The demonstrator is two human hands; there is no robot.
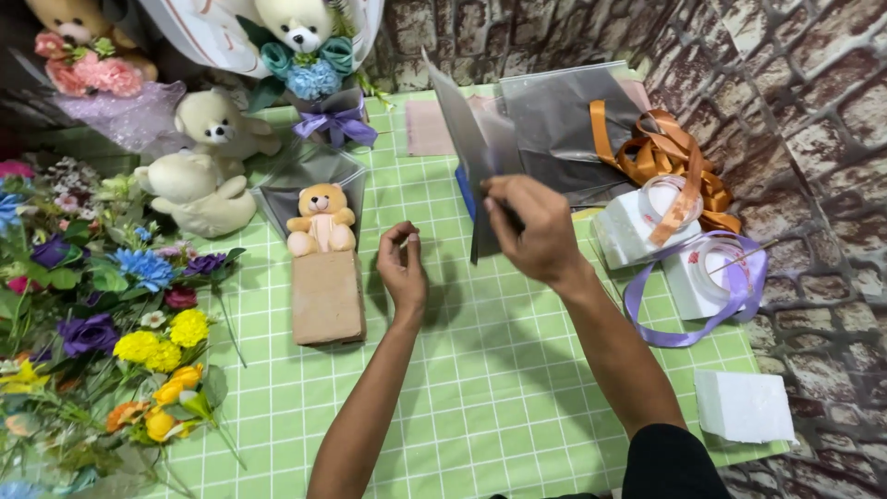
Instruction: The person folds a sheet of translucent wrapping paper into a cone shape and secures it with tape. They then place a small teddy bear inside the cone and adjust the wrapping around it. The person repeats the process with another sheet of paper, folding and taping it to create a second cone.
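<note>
Pinching a grey sheet of wrapping paper between thumb and fingers, your right hand holds it upright above the green checked tablecloth, the sheet's top edge tilting away toward the far wall. Your left hand hovers just beside it with nothing in it, fingers loosely curled and thumb and forefinger close together but closed on nothing.

More grey sheets lie flat behind the raised one (how many, you cannot tell). To your left sits one small tan teddy bear on top of one brown block. Two cream bears lean together further left, and two more bears peek out of wrapped bouquets at the far edge. A heap of loose flowers fills the left side.

To your right you can count three white foam blocks, one orange ribbon and one lilac ribbon, each ribbon draped over a block.
</note>
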